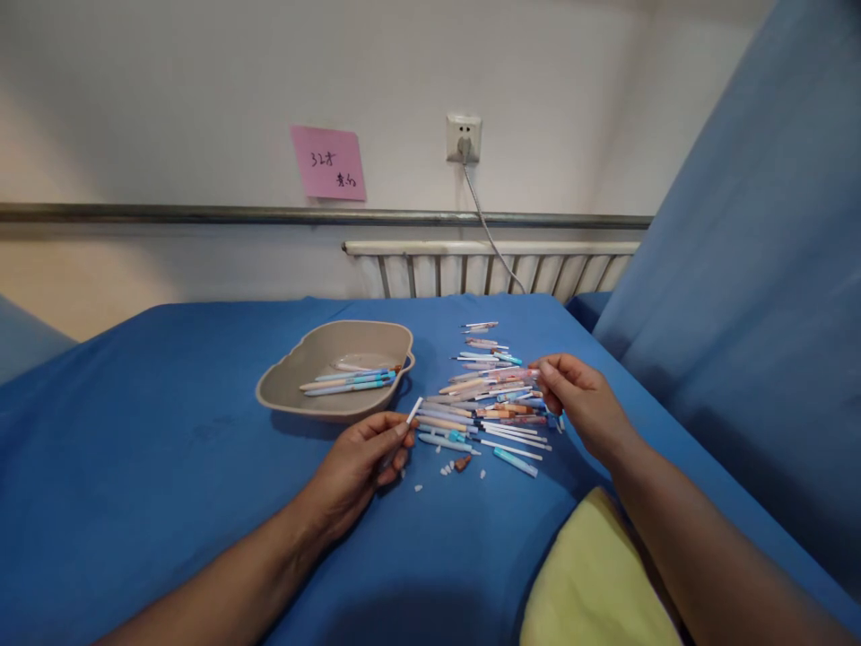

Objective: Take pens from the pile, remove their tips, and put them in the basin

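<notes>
My left hand [373,453] is closed on a thin white pen refill [414,411] that slants up from the fingertips. My right hand [579,397] pinches the end of a translucent pink pen barrel [517,374] at the right side of a spread of pen parts. In that spread lie white refills [515,432], light blue barrels [444,442], a turquoise barrel [516,462] and orange-brown pieces [515,409]. In front of them are a brown tip [462,463] and several tiny white bits [447,469]. Several assembled-looking pens [350,384] rest in a beige basin [323,336].
Everything lies on a blue-covered bed [202,502]. Yellow cloth [595,583] shows by my right forearm. A white rail [498,248] and wall bar [202,214] run behind, below a plugged socket [464,138] and pink note [328,163]. A blue curtain [753,269] hangs right.
</notes>
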{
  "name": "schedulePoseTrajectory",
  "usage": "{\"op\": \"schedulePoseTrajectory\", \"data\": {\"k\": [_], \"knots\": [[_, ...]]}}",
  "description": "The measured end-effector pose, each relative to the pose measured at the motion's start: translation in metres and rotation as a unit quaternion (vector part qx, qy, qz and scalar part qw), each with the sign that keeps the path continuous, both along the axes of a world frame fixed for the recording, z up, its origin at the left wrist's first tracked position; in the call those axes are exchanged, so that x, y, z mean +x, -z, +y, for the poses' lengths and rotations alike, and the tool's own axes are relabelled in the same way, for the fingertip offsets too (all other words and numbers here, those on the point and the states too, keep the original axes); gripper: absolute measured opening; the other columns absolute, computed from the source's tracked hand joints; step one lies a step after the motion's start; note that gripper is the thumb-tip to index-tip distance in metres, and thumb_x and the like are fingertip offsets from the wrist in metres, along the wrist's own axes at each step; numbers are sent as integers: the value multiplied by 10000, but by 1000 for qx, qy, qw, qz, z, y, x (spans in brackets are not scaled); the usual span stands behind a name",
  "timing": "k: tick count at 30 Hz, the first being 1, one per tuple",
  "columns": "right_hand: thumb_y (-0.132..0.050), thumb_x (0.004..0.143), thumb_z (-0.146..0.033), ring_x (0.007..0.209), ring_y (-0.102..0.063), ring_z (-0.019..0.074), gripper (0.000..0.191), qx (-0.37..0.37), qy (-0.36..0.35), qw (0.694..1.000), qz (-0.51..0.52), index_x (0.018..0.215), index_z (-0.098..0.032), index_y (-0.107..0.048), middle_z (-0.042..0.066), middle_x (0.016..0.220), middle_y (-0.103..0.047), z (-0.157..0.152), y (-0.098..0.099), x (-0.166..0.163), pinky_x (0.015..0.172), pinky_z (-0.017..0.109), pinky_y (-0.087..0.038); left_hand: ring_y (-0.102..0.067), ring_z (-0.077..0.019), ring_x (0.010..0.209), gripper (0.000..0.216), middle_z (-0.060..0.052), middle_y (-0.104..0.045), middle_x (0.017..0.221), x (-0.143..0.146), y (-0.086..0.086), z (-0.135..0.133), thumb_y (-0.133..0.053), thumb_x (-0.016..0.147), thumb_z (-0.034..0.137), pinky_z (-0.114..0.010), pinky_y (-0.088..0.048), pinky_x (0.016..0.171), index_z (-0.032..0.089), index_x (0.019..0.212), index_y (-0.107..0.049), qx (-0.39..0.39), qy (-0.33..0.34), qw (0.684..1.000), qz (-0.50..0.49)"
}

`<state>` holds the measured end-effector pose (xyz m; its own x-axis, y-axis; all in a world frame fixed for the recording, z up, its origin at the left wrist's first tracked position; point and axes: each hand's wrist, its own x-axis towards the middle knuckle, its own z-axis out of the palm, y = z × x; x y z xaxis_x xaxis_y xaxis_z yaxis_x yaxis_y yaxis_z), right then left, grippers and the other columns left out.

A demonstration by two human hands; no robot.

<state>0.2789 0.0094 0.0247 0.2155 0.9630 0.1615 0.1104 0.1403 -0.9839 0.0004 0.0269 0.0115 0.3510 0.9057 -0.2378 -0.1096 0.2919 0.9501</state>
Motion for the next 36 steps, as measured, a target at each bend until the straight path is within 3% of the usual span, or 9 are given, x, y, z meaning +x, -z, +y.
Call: {"op": "schedulePoseTrajectory", "data": {"k": [8, 15, 21, 36], "knots": [[-596, 792, -422, 460, -380, 79, 273, 24, -5, 1000, 15, 859, -158, -582, -61, 534, -457, -1, -4, 8, 448, 208, -289, -362, -52, 410, 228, 32, -521, 539, 5, 6, -8, -656, 768, 367, -161, -233, 380, 145, 788, -610, 31, 63, 994, 89], [-585, 817, -370, 447, -366, 64, 193, 72, 21, 992, 97, 781, -182, -564, -55, 601, -450, 0, -9, 23, 445, 211, -275, -429, -57, 447, 200, 15, -576, 638, 17, 2, -21, -640, 758, 342, -178, -303, 430, 144, 791, -630, 74, 101, 982, 140], [-588, 821, -373, 447, -366, 64, 208, 77, 11, 993, 89, 753, -178, -562, -56, 582, -460, -1, -5, 16, 446, 203, -278, -431, -58, 455, 260, 24, -574, 663, 20, 9, -24, -592, 787, 389, -191, -336, 457, 137, 848, -610, 76, 137, 975, 160], [-559, 844, -365, 435, -383, 64, 211, 51, -19, 998, 15, 751, -176, -544, -67, 519, -454, -7, -7, -2, 432, 193, -301, -434, -51, 465, 234, 21, -570, 693, 18, 15, -21, -565, 827, 360, -185, -352, 461, 130, 857, -601, 104, 154, 969, 166]]}}
